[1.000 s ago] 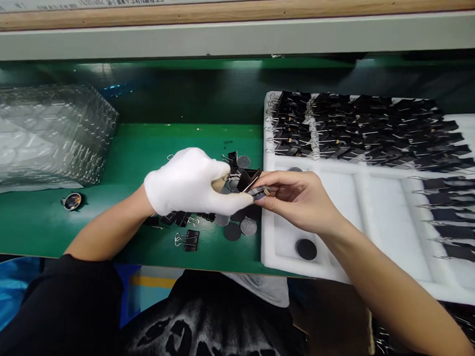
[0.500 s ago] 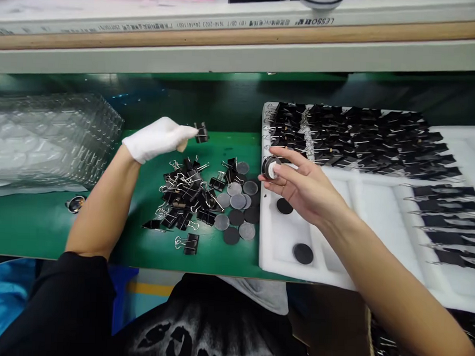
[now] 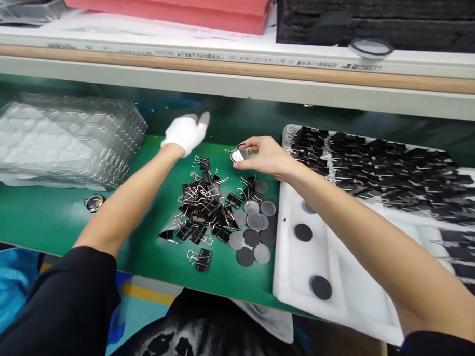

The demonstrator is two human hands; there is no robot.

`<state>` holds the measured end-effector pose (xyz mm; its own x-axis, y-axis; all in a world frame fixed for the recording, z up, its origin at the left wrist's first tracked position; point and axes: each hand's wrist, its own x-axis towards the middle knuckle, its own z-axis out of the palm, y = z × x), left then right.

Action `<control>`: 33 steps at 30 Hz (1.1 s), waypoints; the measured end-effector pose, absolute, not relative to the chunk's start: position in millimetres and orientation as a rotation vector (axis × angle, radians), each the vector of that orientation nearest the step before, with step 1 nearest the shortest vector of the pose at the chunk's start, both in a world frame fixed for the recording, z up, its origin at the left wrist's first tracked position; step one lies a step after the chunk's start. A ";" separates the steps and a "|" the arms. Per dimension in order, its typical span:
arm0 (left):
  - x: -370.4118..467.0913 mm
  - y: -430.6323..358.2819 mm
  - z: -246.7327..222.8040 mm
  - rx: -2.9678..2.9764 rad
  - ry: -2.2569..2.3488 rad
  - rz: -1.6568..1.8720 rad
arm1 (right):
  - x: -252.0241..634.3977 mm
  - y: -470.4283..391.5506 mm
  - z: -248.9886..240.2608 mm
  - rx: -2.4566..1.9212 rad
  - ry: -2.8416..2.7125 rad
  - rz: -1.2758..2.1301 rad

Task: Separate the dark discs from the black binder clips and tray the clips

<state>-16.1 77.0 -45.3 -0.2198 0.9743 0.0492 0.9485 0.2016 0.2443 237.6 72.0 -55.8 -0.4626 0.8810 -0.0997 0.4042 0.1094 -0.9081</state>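
My left hand (image 3: 185, 133), in a white glove, is raised above the back of a pile of black binder clips (image 3: 203, 197). Its thumb and fingers are apart and hold nothing. Just below it a single binder clip (image 3: 205, 163) lies at the pile's back edge. Between the thumb and fingertips of my bare right hand (image 3: 266, 156) is a small round part with a white label (image 3: 239, 155), held over the green bench. Grey and black discs (image 3: 254, 221) lie loosely to the right of the clips, some overlapping.
On the right, a white foam tray (image 3: 285, 263) carries rows of clipped black pieces (image 3: 382, 162) and a few dark discs (image 3: 321, 287). Clear plastic trays (image 3: 67, 146) are stacked at left, near a small round metal-rimmed part (image 3: 94, 203). A shelf edge (image 3: 225, 84) runs across the back.
My left hand has let go of a binder clip, which now lies by the pile. My right hand has moved left from the foam tray with the round part. The view has tilted up.
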 end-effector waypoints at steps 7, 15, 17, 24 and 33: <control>17.0 72.8 -86.8 1.858 2.433 0.129 | 204.9 102.2 -73.8 -1.259 -2.491 1.025; 0.3 70.1 -102.5 1.826 2.387 0.161 | 207.3 112.9 -94.0 -1.047 -2.765 0.818; -2.2 69.6 -107.1 1.813 2.392 0.193 | 211.2 114.6 -94.0 -0.971 -2.785 0.836; -5.5 69.3 -118.0 1.854 2.418 0.284 | 206.5 116.4 -95.3 -0.941 -2.677 0.901; -0.7 65.4 -113.3 1.820 2.422 0.237 | 181.1 114.7 -99.7 -0.848 -2.667 0.898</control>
